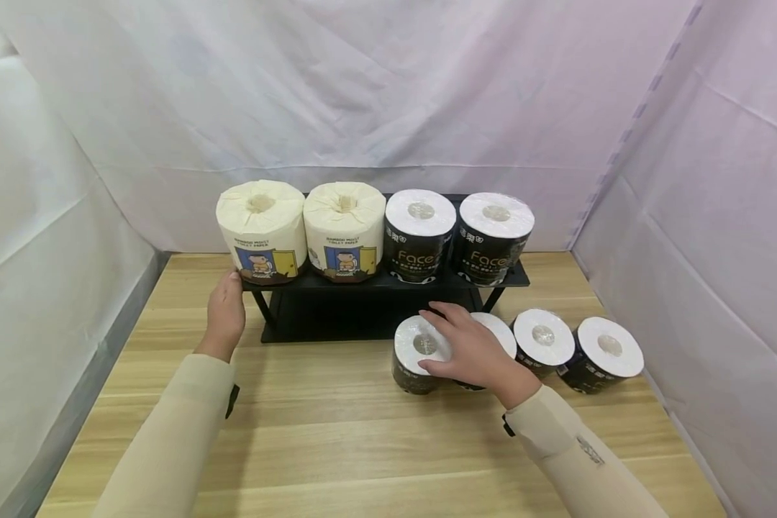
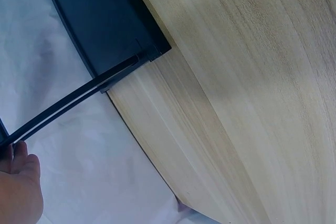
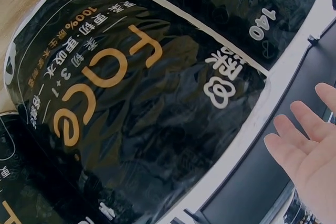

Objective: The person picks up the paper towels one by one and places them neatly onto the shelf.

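Note:
My left hand (image 1: 225, 313) grips the left end of the black two-tier rack (image 1: 337, 316), just below a cream-wrapped toilet roll (image 1: 268, 230). In the left wrist view, its fingertips meet the rack's upper edge. My right hand (image 1: 475, 352) hovers with spread, slightly bent fingers over the leftmost black-wrapped toilet roll (image 1: 409, 370) on the table. It partly hides the neighbouring roll (image 1: 500, 334). In the right wrist view, the fingers (image 3: 291, 140) stand apart from the large black "Face" roll (image 3: 131, 103).
Another cream roll (image 1: 344, 230) and two black rolls (image 1: 421, 244) stand on the upper tier. To the right, two more black rolls (image 1: 544, 338) stand on the wooden table (image 1: 324, 439). White cloth (image 1: 388, 86) hangs behind and along both sides.

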### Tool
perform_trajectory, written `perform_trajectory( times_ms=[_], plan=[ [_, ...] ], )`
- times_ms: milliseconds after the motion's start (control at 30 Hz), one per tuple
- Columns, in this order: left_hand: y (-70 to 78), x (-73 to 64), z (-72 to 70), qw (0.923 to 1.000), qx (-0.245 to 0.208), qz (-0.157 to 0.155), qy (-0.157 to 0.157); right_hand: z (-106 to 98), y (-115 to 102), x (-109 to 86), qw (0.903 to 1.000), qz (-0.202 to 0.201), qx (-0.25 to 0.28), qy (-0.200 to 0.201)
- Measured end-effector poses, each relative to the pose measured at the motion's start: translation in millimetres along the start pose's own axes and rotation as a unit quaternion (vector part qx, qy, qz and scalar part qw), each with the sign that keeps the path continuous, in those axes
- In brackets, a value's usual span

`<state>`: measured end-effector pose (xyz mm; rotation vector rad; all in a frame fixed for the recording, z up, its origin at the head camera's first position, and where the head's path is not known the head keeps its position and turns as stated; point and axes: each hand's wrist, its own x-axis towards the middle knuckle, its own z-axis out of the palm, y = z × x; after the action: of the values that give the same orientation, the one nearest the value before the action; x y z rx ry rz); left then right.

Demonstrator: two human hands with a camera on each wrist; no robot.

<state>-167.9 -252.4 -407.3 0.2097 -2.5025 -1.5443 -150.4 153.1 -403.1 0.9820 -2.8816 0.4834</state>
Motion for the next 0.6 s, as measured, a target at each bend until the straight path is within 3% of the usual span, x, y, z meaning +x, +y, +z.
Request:
perform_trajectory(
  times_ms=[600],
  plan=[
    [0.1,0.6,0.1,0.9999,0.004,-0.014,0.003,4,-6,11.6,0.9958,0.012,-0.01,-0.09]
  ],
)
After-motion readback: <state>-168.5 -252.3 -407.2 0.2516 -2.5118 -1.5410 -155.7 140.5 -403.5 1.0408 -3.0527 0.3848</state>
